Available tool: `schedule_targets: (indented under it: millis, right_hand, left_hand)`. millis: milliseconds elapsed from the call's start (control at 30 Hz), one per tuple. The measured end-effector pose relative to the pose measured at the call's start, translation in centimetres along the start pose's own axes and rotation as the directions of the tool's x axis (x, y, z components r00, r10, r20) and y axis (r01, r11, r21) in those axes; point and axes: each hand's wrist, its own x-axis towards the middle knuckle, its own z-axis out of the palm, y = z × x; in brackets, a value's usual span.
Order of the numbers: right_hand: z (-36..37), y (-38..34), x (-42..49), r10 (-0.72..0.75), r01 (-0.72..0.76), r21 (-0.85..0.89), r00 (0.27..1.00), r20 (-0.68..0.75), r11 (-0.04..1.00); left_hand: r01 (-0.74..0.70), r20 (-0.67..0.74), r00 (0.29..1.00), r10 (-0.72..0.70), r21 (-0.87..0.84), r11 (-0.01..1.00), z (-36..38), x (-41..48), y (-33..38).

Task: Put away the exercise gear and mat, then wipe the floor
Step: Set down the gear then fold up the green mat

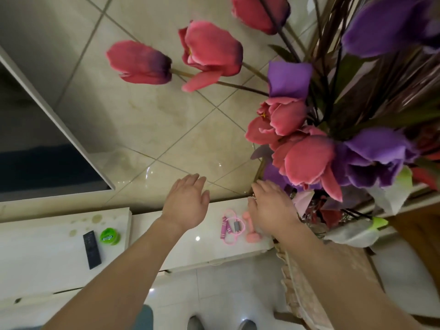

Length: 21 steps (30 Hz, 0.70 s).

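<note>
Left hand (187,203) and right hand (271,210) flat, empty; pink dumbbell (251,235) likely rigid, dense, so grasp its bar; jump rope (228,226) limp.

Both forearms bare, extended forward. Left hand (187,202) palm down, fingers straight, relaxed, holding nothing. Right hand (270,207) palm down, fingers extended, slightly spread, empty.

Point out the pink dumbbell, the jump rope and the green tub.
pink dumbbell (252,237): head view, on its lower weight end.
jump rope (224,228): head view, on a purple handle.
green tub (109,236): head view, on its lid.
</note>
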Motion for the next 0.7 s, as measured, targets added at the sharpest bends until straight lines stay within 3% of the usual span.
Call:
schedule_targets:
  millis: [233,700]
  right_hand:
    - [-2.1,-1.0,-1.3,0.024,-0.026,-0.040,0.998,-0.064,0.999]
    - [-4.0,0.2,-5.3,0.002,-0.004,-0.052,0.999,-0.052,0.999]
  left_hand:
    - [-0.014,-0.025,1.000,0.014,-0.016,1.000,-2.5,-1.1,0.3]
    - [0.019,-0.044,0.999,-0.017,0.048,0.999,-4.0,-5.3,2.2]
